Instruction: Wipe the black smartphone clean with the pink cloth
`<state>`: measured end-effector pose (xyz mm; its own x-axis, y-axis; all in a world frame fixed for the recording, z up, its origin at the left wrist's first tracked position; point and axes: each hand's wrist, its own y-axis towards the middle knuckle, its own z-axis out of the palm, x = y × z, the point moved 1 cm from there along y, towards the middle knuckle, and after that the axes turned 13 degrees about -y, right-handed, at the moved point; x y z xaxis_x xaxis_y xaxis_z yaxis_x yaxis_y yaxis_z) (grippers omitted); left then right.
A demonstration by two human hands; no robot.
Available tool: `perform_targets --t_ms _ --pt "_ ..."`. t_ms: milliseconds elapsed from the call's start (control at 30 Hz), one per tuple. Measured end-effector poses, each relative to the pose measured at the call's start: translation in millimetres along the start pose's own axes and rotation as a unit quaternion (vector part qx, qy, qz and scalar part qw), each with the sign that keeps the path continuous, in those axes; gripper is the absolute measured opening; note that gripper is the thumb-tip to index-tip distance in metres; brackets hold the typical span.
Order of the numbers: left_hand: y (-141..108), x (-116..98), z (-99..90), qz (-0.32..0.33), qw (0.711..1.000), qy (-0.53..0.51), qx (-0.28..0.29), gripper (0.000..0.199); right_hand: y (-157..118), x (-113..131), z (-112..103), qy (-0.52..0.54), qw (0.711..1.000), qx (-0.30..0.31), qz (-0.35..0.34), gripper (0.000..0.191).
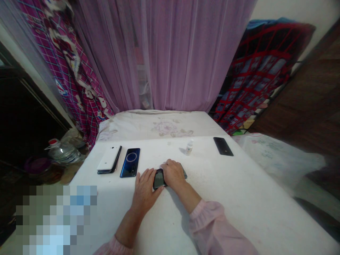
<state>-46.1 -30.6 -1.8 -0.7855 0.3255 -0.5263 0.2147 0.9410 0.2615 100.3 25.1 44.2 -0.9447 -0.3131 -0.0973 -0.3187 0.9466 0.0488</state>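
A dark smartphone lies on the white-covered table in front of me. My left hand is around its left end, thumb along the near edge and fingers at the far side. Across the phone's middle, my right hand presses down with curled fingers. A pale bit shows by those fingertips, but what they hold is hidden. A dark greenish edge sticks out to the right of this hand; I cannot tell whether it belongs to the same phone. A small white bottle stands beyond my right hand.
Left of my hands lie a blue phone and a stack of phones with a white one on top. A black phone lies at the right. Purple curtains hang behind the table; a water jug stands at left.
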Motion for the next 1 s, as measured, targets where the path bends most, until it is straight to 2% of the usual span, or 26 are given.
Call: perform_targets --t_ms 333,500,667,1000 --pt "-1 3 2.4 0.005 1.000 -0.006 -0.012 0.057 -8 -51 3 -0.025 0.995 0.028 0.090 0.033" --pt "-1 2 0.9 0.003 1.000 -0.006 -0.007 0.056 -10 -62 8 -0.032 0.992 0.035 0.120 0.034" --pt "0 1 1.2 0.007 1.000 -0.001 -0.010 0.057 -9 -52 5 -0.034 0.994 0.023 0.098 0.033" --pt "0 3 2.6 0.017 1.000 0.001 -0.014 0.057 -4 -9 2 0.001 1.000 0.013 0.017 0.026"
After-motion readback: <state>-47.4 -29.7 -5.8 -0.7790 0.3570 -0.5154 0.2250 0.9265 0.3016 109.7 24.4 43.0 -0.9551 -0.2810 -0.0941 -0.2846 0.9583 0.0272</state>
